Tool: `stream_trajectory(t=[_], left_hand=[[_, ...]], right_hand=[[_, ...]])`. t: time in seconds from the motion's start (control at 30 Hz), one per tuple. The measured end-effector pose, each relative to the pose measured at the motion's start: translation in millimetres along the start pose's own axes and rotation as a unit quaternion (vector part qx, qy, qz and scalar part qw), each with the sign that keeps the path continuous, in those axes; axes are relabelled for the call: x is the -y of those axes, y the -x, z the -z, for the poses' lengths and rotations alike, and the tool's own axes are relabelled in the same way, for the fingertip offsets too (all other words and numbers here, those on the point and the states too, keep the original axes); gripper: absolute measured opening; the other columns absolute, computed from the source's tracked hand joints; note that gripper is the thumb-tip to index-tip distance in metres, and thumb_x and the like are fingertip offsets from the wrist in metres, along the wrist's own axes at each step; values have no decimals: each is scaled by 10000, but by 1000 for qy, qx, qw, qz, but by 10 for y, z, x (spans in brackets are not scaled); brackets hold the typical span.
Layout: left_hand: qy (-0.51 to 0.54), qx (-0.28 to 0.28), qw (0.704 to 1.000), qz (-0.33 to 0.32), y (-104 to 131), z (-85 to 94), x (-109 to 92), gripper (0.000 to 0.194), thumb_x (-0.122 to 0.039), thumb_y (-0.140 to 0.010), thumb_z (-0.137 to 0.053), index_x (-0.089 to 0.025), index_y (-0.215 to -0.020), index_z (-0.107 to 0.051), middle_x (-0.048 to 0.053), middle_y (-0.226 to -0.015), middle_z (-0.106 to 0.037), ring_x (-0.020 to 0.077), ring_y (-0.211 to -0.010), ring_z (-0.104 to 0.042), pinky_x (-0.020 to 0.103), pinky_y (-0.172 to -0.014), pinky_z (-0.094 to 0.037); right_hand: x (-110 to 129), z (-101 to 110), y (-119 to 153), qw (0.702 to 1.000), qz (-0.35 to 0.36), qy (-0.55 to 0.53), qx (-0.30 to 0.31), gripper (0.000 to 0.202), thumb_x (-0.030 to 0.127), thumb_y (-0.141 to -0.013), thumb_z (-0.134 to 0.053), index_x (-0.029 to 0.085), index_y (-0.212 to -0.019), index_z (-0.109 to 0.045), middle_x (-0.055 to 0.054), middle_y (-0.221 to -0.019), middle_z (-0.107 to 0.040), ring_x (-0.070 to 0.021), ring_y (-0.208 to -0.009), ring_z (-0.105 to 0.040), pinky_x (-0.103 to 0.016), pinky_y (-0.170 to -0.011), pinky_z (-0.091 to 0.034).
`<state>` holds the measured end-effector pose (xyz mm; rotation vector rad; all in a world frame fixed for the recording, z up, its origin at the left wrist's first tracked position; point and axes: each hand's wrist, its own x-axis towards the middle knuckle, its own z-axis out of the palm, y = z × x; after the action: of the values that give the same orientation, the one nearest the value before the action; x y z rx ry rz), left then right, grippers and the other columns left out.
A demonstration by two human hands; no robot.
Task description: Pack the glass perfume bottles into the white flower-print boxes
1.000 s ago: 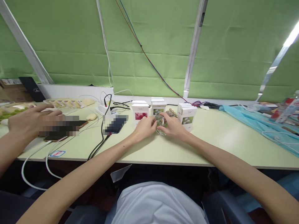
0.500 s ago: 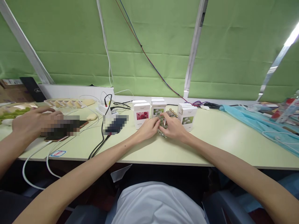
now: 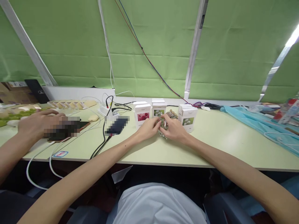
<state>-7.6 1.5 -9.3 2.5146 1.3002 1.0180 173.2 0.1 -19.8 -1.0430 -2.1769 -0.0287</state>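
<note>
My left hand (image 3: 148,128) and my right hand (image 3: 173,128) meet at the middle of the pale green table (image 3: 217,140), both closed around a small clear glass bottle (image 3: 163,127) with a metallic top. Most of the bottle is hidden by my fingers. Just behind my hands stand small white boxes: one with a red flower picture (image 3: 142,115), one with a green picture (image 3: 158,109) and one on the right (image 3: 189,118). A gold-coloured cap (image 3: 173,114) shows between the boxes.
At the left, another person's hand (image 3: 37,126) rests on a dark phone (image 3: 65,130). A second phone (image 3: 116,124), black and white cables (image 3: 102,137), a power strip (image 3: 102,109) and a tray of small items (image 3: 67,103) lie left. Blue cloth (image 3: 254,121) covers the right.
My hands have drawn the bottle slightly closer together and turned it a little. The other person's hand at the left has shifted slightly to the right.
</note>
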Motion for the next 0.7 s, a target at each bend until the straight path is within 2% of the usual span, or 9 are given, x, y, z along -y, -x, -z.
stream_trajectory(t=[0.17,0.23,0.3,0.4,0.47,0.53,0.6,0.7], left_hand=[[-1,-79,997,-24,-62,134,-37,240,-318,-982,-478,-180,-877,-644,-12,-629,-613,129,-560,-518,268,-597,-353],[1,-119,992,-33,-116,224,-103,258,-337,-980,-477,-178,-864,-644,-7,-656,-612,126,-587,-518,264,-605,-373],[-4,-125,991,-45,-185,316,-202,267,-339,-978,-478,-177,-844,-642,14,-733,-641,135,-646,-536,267,-631,-404],[-24,-64,995,-74,-304,406,-375,269,-360,-976,-494,-177,-881,-668,54,-891,-688,174,-809,-601,289,-734,-461],[-48,-32,995,-82,-386,405,-482,284,-412,-969,-531,-174,-986,-683,80,-1006,-684,201,-889,-615,323,-815,-478],[-66,-5,995,-78,-464,355,-573,346,-457,-949,-574,-173,-1126,-660,98,-1105,-654,228,-972,-616,349,-879,-478],[-57,20,995,-80,-535,271,-654,411,-498,-940,-587,-186,-1205,-624,102,-1177,-627,249,-1039,-605,356,-901,-476],[-48,46,994,-86,-623,131,-764,411,-510,-920,-611,-199,-1188,-593,99,-1197,-600,259,-1064,-588,356,-892,-475]], right_hand=[[35,24,-8,1000,-7,1,9,353,328,-893,-566,185,-1214,-539,-22,-707,-649,-229,-616,-592,-299,-610,-356],[45,28,-12,1000,-8,5,8,357,323,-890,-577,188,-1219,-543,-29,-725,-653,-237,-648,-608,-304,-625,-372],[40,21,-19,1000,-9,8,5,372,319,-887,-585,190,-1234,-542,-36,-752,-664,-242,-674,-624,-309,-638,-391],[8,-12,-33,1000,-13,9,3,466,333,-892,-590,162,-1320,-521,-67,-799,-691,-269,-713,-649,-336,-648,-430],[-15,-40,-43,1000,-27,10,10,430,363,-900,-597,139,-1267,-574,-113,-857,-712,-291,-750,-663,-369,-662,-464],[-27,-66,-50,999,-36,5,9,387,361,-898,-604,139,-1215,-621,-158,-985,-729,-319,-865,-681,-399,-711,-502],[-33,-88,-53,1000,-28,-3,-9,408,342,-896,-600,145,-1252,-626,-182,-1144,-717,-357,-1068,-658,-439,-816,-528],[-44,-122,-54,999,-13,9,-34,495,335,-897,-587,154,-1357,-594,-183,-1325,-659,-383,-1269,-569,-510,-978,-502]])
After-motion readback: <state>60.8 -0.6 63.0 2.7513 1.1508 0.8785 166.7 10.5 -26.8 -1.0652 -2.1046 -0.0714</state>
